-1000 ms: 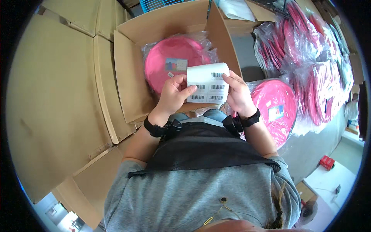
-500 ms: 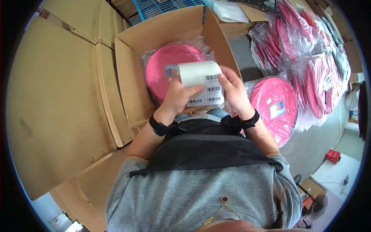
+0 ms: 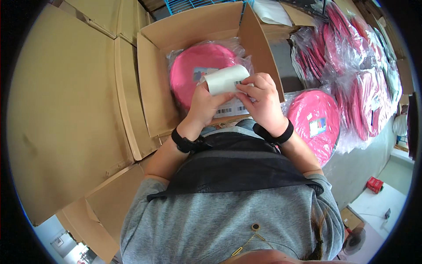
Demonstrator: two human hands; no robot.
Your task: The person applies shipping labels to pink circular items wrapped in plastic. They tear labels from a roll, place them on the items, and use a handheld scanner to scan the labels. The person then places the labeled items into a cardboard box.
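A roll of white barcode labels [image 3: 226, 79] is held in front of me, over the near side of an open cardboard box [image 3: 165, 105]. My left hand [image 3: 205, 102] grips the roll from the left, thumb across the hanging strip. With thumb and forefinger together, my right hand [image 3: 262, 100] pinches at a label on the strip's right edge; its fingers cover most of that label. Inside the box lies a round pink item in clear plastic [image 3: 187, 66], with a small picture card on it partly behind the roll.
Another bagged pink round item [image 3: 307, 119] lies to the right of the box. Behind it are piled plastic-wrapped pink bundles [image 3: 360, 97]. Large cardboard boxes [image 3: 74, 101] stand close on my left. A blue wire rack [image 3: 189, 5] is at the far edge.
My right hand has moved inward from the roll's right edge onto a label and now pinches there. The roll is tipped more, and the view has shifted slightly.
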